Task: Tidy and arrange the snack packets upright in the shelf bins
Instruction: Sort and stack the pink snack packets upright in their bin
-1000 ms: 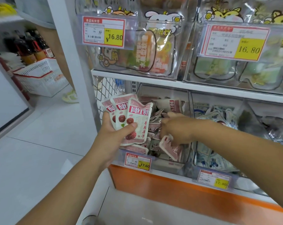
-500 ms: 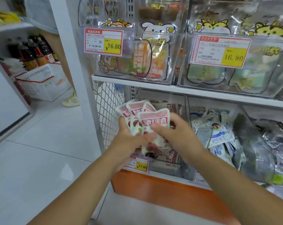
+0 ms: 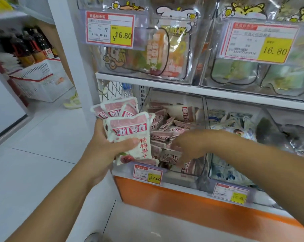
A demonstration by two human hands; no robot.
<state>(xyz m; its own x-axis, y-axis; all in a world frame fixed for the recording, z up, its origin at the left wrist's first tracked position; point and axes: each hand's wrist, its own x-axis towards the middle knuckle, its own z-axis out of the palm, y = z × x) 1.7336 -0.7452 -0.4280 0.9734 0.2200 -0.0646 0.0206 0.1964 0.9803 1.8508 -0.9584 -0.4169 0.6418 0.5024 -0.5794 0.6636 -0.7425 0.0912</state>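
Note:
My left hand (image 3: pixel 105 149) grips a fanned stack of pink-and-white snack packets (image 3: pixel 130 133) upright, just left of the clear shelf bin (image 3: pixel 196 172), thumb across the front packet. That bin holds a loose jumble of the same pink packets (image 3: pixel 167 130). My right hand (image 3: pixel 187 145) reaches down into the bin among the lying packets; its fingers curl downward and are blurred, so whether they hold one is unclear.
A neighbouring bin of blue-and-white packets (image 3: pixel 235 126) stands to the right. The shelf above carries clear bins with cartoon pouches (image 3: pixel 158 49) and price tags (image 3: pixel 110 28). A white basket (image 3: pixel 41 81) and someone's shoe (image 3: pixel 72 102) are on the floor at left.
My right hand placed a packet onto the front of the stack in my left hand, then moved right and down into the bin. The stack has grown by one packet.

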